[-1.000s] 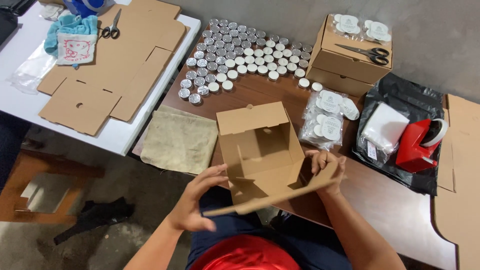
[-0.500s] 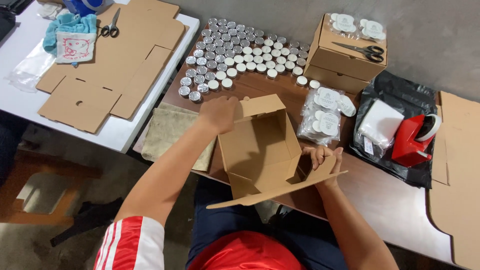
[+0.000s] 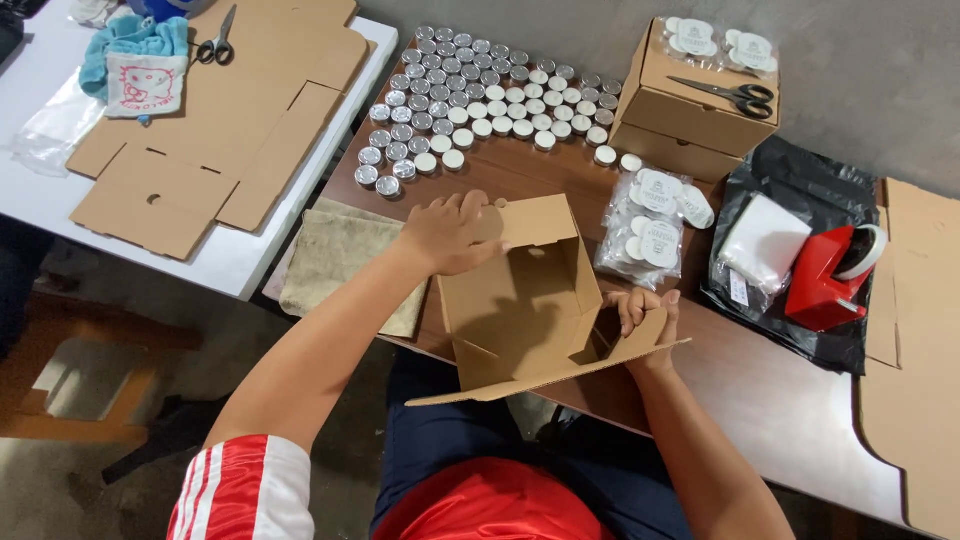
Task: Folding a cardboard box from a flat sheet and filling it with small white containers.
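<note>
Both hands' fingers gripping cardboard box [image 3: 525,295], tins [image 3: 470,100] behind, packets [image 3: 650,225] beside.

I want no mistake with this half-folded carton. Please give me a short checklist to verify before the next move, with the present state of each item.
1. Left hand grips the far wall of the cardboard box: ok.
2. Right hand holds the near right corner: ok.
3. Box interior free of items: ok.
4. Front flap folded up: not ok, it lies open toward the person.
5. Side tabs locked in: cannot tell.
6. Small tins clear of the box: ok.
</note>
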